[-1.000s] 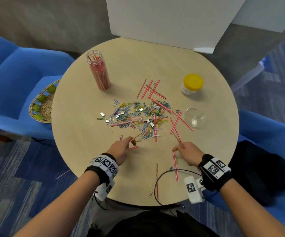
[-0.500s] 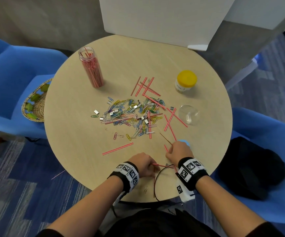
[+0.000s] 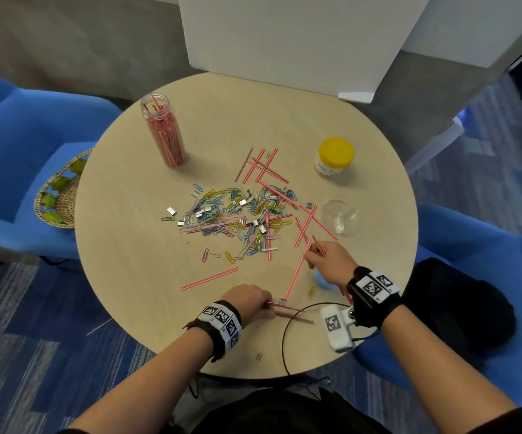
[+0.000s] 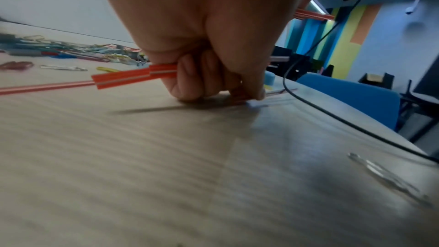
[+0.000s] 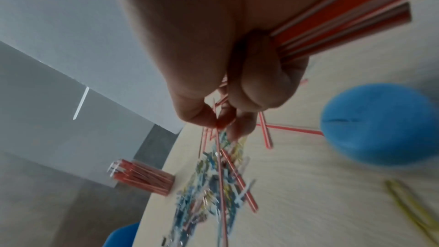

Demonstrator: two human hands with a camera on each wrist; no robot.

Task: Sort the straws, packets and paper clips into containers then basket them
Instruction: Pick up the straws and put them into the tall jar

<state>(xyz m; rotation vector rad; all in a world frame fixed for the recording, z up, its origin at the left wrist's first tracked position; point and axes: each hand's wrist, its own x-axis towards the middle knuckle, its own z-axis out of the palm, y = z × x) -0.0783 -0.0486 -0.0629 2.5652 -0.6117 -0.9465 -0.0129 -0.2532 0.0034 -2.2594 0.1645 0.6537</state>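
Red-and-white straws [image 3: 264,169] lie scattered around a heap of coloured paper clips [image 3: 237,214] and small silver packets [image 3: 171,210] at the table's middle. My left hand [image 3: 250,303] [image 4: 209,67] rests near the front edge and grips a few straws [image 3: 287,311] [image 4: 133,75] in curled fingers. My right hand [image 3: 327,261] [image 5: 228,100] is further right, holding a bundle of straws [image 5: 342,23] in the palm while its fingertips pinch another straw [image 3: 298,270]. A tall clear jar [image 3: 163,130] [image 5: 142,178] packed with straws stands at the back left.
A yellow-lidded jar [image 3: 334,156] and an empty clear cup [image 3: 341,216] stand at the right. A blue lid [image 3: 322,281] [image 5: 380,125] lies under my right wrist. A wicker basket [image 3: 57,195] sits on the blue chair at left. A black cable [image 3: 287,333] crosses the front edge.
My right hand has moved away from the left hand, forward and to the right, to the straws by the cup. The left hand stays near the front edge with its straws.
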